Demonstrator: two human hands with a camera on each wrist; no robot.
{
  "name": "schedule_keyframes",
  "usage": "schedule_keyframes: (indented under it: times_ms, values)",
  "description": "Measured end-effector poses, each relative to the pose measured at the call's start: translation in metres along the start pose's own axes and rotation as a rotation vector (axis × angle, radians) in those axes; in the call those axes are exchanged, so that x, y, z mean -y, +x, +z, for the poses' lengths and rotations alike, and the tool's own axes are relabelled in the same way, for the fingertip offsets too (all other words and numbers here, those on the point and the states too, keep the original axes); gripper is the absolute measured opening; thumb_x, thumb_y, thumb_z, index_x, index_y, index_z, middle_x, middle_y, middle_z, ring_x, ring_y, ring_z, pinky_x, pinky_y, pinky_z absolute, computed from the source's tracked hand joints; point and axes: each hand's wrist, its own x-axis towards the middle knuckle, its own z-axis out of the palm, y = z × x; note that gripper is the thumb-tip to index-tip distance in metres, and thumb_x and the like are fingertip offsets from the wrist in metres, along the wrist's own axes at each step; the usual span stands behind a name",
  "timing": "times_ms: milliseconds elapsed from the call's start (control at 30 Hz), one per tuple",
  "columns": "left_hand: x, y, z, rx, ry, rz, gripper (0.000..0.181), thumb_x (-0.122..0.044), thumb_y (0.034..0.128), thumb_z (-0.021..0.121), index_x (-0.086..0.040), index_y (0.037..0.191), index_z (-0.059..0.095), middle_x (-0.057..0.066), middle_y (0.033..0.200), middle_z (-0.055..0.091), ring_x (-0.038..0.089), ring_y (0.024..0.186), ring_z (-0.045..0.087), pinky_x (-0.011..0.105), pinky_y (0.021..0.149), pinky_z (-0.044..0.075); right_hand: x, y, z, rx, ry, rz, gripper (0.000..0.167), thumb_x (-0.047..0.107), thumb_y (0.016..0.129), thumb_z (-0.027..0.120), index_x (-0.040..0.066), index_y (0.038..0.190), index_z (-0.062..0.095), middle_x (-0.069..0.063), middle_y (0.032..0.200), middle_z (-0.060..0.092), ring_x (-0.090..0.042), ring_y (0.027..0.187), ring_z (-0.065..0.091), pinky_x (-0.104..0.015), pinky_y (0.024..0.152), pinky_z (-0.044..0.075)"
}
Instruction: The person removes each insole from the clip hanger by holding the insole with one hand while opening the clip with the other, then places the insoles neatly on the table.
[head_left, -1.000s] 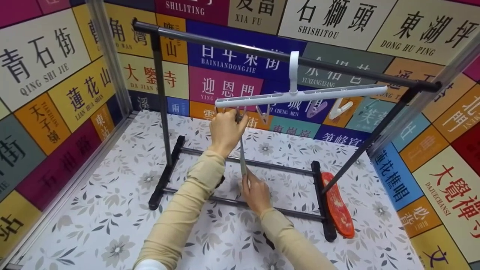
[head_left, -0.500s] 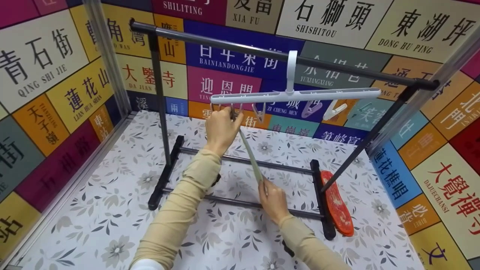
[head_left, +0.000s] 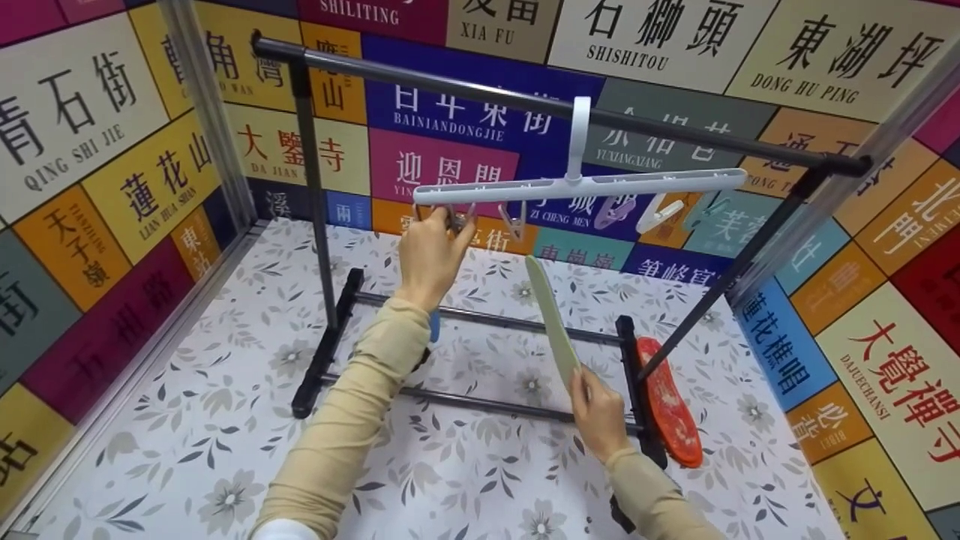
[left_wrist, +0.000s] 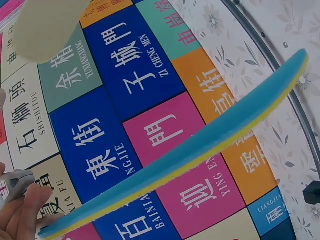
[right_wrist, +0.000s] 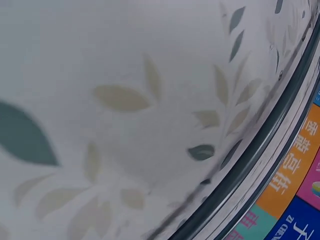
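Observation:
A white clip hanger (head_left: pixel 637 184) hangs by its hook from the rack's top rail. At its left end my left hand (head_left: pixel 431 255) pinches a grey clip (left_wrist: pixel 16 185). A blue insole (left_wrist: pixel 190 150) with a yellow underside extends from beside those fingers; in the head view the hand and forearm hide most of it. My right hand (head_left: pixel 600 412) grips a pale green insole (head_left: pixel 553 322) by its lower end, its free end tilted up and left, apart from the hanger. The right wrist view shows neither hand.
A black rack (head_left: pixel 450 86) stands on the flower-patterned tabletop (head_left: pixel 232 442). Beside its right foot lies a red insole (head_left: pixel 670 405). More clips, one of them white (head_left: pixel 660 214), hang along the hanger. Printed walls enclose the back and sides.
My right hand has moved right and down, drawing the green insole away from the left hand. The left hand stays at the hanger's left end, while the head view has shifted slightly.

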Motion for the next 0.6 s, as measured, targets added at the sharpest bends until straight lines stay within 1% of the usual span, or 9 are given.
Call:
schedule_keyframes:
  times_ms: [100, 233, 367, 467, 600]
  values:
    - [0.000, -0.001, 0.000, 0.009, 0.003, 0.002, 0.032, -0.035, 0.0948, 0.066, -0.004, 0.087, 0.066, 0.009, 0.071, 0.069, 0.026, 0.060, 0.062, 0.039, 0.055, 0.047, -0.007, -0.004, -0.014, -0.013, 0.002, -0.002, 0.013, -0.007, 0.082, 0.068, -0.004, 0.095, 0.070, -0.016, 0.070, 0.070, -0.027, 0.055, 0.066, -0.040, 0.048, 0.051]
    - [0.003, -0.007, 0.000, -0.006, 0.012, 0.023, 0.026, -0.031, 0.0946, 0.066, -0.005, 0.091, 0.068, 0.010, 0.079, 0.073, 0.030, 0.065, 0.067, 0.042, 0.059, 0.052, -0.015, -0.013, -0.032, -0.017, -0.004, 0.013, 0.009, -0.004, 0.085, 0.068, -0.003, 0.093, 0.069, -0.013, 0.067, 0.067, -0.024, 0.051, 0.060, -0.035, 0.048, 0.049]
    - [0.004, -0.016, -0.001, -0.023, 0.005, 0.035, 0.026, -0.029, 0.0938, 0.067, -0.004, 0.094, 0.071, 0.011, 0.085, 0.076, 0.032, 0.070, 0.070, 0.044, 0.062, 0.054, -0.021, -0.022, -0.046, -0.050, -0.018, 0.021, 0.012, -0.009, 0.080, 0.070, -0.004, 0.090, 0.068, -0.013, 0.066, 0.066, -0.024, 0.051, 0.059, -0.034, 0.048, 0.049]
    - [0.004, -0.024, -0.002, -0.015, -0.009, 0.012, 0.028, -0.031, 0.0933, 0.068, -0.003, 0.098, 0.073, 0.013, 0.091, 0.077, 0.035, 0.078, 0.073, 0.046, 0.068, 0.055, -0.025, -0.028, -0.057, -0.074, -0.053, 0.029, 0.018, -0.011, 0.075, 0.072, -0.004, 0.091, 0.069, -0.014, 0.065, 0.066, -0.026, 0.049, 0.058, -0.036, 0.047, 0.047]
    - [0.006, -0.036, -0.003, 0.009, -0.047, -0.031, 0.034, -0.034, 0.0938, 0.067, -0.003, 0.107, 0.073, 0.015, 0.099, 0.076, 0.034, 0.090, 0.074, 0.045, 0.080, 0.057, -0.032, -0.034, -0.071, -0.062, -0.120, 0.037, 0.020, -0.010, 0.074, 0.073, -0.004, 0.093, 0.070, -0.016, 0.069, 0.069, -0.032, 0.050, 0.061, -0.043, 0.049, 0.046]
